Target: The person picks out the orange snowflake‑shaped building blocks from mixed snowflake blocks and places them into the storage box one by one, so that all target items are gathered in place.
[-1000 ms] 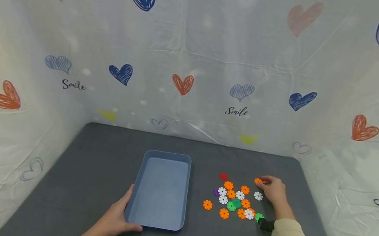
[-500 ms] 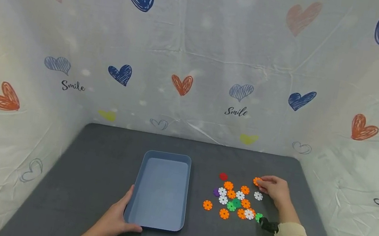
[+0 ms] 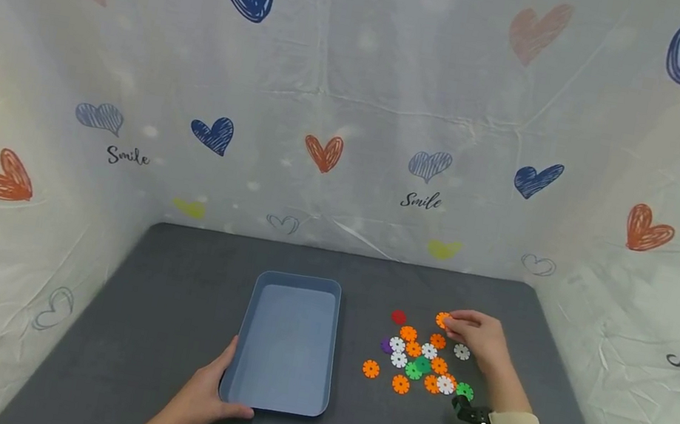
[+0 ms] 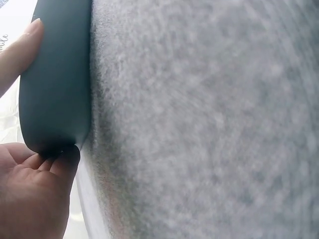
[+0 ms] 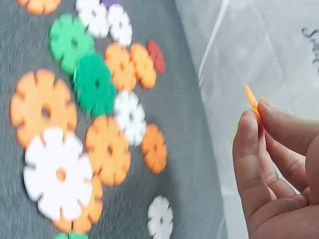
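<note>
My right hand (image 3: 483, 341) pinches an orange disc (image 3: 441, 319) between thumb and fingertips, on the far side of a loose spread of notched discs; from my right wrist I see it edge-on. My left hand (image 3: 201, 395) grips the near left corner of a blue tray (image 3: 283, 352), thumb along the near wall and fingers against the left one. The tray stands left of the discs on a dark grey table (image 3: 189, 307).

A red disc (image 3: 399, 316) lies at the far left of the spread, and a purple disc (image 3: 387, 345) pokes out partly covered at its left. Toward the near right, a white disc (image 3: 445, 385) rests on top of orange ones. A green disc (image 3: 464, 391) lies just beside the black strap (image 3: 471, 412) at my right wrist. Behind everything hangs a pale cloth (image 3: 365, 59) printed with hearts.
</note>
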### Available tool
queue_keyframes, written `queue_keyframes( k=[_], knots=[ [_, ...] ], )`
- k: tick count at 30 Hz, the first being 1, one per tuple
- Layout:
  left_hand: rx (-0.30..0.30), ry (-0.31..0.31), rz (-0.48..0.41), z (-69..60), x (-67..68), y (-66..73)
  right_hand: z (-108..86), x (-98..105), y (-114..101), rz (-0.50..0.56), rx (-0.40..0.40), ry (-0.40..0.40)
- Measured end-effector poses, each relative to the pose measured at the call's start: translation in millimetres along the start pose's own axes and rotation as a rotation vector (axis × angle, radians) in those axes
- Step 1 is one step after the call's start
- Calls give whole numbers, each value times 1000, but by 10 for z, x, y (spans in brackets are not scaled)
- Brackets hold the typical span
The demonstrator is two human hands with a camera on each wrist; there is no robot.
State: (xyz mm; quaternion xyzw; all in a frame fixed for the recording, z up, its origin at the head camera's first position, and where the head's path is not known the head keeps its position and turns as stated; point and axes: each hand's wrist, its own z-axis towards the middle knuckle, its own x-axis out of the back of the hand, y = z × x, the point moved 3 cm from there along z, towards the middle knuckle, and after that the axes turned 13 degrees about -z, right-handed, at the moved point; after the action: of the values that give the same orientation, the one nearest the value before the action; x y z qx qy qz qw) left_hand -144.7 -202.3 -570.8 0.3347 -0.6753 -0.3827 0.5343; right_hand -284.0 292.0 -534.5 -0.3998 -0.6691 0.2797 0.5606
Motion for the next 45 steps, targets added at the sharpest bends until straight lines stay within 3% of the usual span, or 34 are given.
queue_keyframes(
  k=[13,24,45],
  knots=[
    [4,1,-11,0,-8,-12,-157,-204,-372,0,51,-34],
    [11,6,1,-6,-18,-41,-231,-465,-658,62,90,-83],
    [12,11,-14,-21,-12,-36,-183,-1075,-1126,168,170,-172]
  ],
)
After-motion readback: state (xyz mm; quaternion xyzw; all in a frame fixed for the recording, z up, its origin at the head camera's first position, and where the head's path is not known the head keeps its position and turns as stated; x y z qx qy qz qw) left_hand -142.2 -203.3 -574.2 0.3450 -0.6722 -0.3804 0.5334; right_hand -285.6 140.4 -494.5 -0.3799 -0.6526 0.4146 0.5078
